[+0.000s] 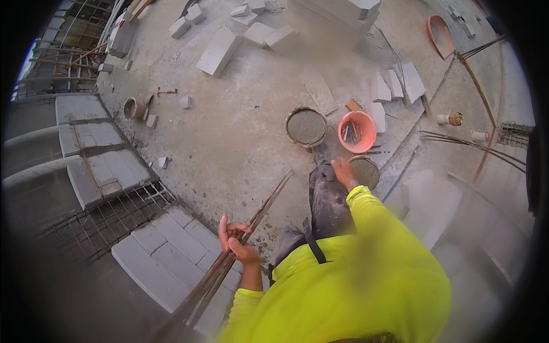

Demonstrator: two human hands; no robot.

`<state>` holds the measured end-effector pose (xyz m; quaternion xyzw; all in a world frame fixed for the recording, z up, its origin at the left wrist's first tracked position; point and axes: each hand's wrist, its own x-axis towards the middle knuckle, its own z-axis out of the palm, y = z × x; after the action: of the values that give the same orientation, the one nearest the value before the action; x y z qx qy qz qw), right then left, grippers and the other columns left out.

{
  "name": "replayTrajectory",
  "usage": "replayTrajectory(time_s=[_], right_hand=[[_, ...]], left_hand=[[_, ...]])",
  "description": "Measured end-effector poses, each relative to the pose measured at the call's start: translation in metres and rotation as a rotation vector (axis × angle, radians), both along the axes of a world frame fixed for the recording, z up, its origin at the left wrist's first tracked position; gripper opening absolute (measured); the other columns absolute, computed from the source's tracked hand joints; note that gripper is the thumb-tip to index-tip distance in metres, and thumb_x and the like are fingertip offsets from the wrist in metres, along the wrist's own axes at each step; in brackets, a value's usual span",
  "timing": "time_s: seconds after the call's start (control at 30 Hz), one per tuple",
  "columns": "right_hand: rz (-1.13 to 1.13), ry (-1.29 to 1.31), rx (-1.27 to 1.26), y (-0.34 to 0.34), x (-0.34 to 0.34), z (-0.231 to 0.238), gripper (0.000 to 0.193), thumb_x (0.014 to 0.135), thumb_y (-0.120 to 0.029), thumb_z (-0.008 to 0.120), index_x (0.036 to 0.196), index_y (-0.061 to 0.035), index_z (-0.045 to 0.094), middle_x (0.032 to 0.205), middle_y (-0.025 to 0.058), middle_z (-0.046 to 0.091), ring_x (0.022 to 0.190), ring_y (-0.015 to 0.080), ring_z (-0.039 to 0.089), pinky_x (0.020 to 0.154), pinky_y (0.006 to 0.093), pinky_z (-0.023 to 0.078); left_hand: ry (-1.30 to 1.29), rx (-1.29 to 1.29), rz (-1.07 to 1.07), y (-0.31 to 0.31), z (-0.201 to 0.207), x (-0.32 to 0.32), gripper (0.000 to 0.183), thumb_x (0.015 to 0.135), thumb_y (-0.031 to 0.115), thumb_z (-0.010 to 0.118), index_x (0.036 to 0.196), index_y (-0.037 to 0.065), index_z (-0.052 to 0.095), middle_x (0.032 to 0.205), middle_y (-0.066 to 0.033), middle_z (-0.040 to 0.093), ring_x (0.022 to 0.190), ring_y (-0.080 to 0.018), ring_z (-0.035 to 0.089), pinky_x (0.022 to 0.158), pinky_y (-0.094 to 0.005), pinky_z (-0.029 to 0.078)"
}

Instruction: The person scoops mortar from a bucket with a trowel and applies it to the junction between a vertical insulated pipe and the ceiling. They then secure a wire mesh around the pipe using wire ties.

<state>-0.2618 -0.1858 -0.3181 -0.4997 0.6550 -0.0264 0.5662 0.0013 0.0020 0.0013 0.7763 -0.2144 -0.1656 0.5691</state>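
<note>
Over the near part of the concrete floor's (217, 126) left edge, the left hand (237, 243) lies across thin rusty rods (267, 203). Its fingers are partly curled; whether they close on the rods cannot be told. The rods slant up from the block course (166, 246) along that edge, their tips over the floor. The right hand (345, 172) is at the trousered knee (327, 191), fingers bent; whether they hold anything cannot be told. Just beside it stands a mortar bucket (378, 175). Farther from the near edge stands an orange bucket (369, 127) containing tools.
</note>
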Motion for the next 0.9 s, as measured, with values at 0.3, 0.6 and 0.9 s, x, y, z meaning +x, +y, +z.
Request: replayTrajectory(time_s=[0.3, 0.6, 0.9], right_hand=[[-0.115, 0.186, -0.085, -0.215, 0.079, -0.205, 0.076, 0.089, -0.042, 0.068, 0.14, 0.0072, 0.043, 0.13, 0.0262, 0.058, 0.12, 0.0338, 0.058, 0.103, 0.0416, 0.042], [-0.459, -0.177, 0.194, -0.222, 0.14, -0.179, 0.03, 0.087, -0.031, 0.069, 0.091, -0.0011, 0.064, 0.064, 0.0027, 0.054, 0.054, 0.0139, 0.051, 0.057, 0.0305, 0.042], [-0.343, -0.023, 0.16, -0.247, 0.08, -0.071, 0.038, 0.085, -0.034, 0.067, 0.104, -0.0009, 0.065, 0.063, 0.0041, 0.048, 0.053, 0.017, 0.05, 0.054, 0.0312, 0.041]], left_hand=[[-0.186, 0.358, 0.503, -0.07, -0.019, -0.01, 0.055, 0.1, 0.04, 0.028, 0.121, -0.003, 0.056, 0.088, -0.0133, 0.062, 0.075, -0.0219, 0.062, 0.074, -0.0373, 0.058], [-0.153, 0.43, 0.743, -0.084, -0.017, -0.013, 0.053, 0.099, 0.04, 0.029, 0.115, -0.002, 0.059, 0.087, -0.0125, 0.064, 0.075, -0.0215, 0.064, 0.073, -0.0345, 0.057], [0.14, 0.507, 0.697, -0.061, -0.003, -0.021, 0.059, 0.098, 0.041, 0.037, 0.13, -0.006, 0.054, 0.109, -0.0172, 0.064, 0.103, -0.0275, 0.063, 0.095, -0.0382, 0.05]])
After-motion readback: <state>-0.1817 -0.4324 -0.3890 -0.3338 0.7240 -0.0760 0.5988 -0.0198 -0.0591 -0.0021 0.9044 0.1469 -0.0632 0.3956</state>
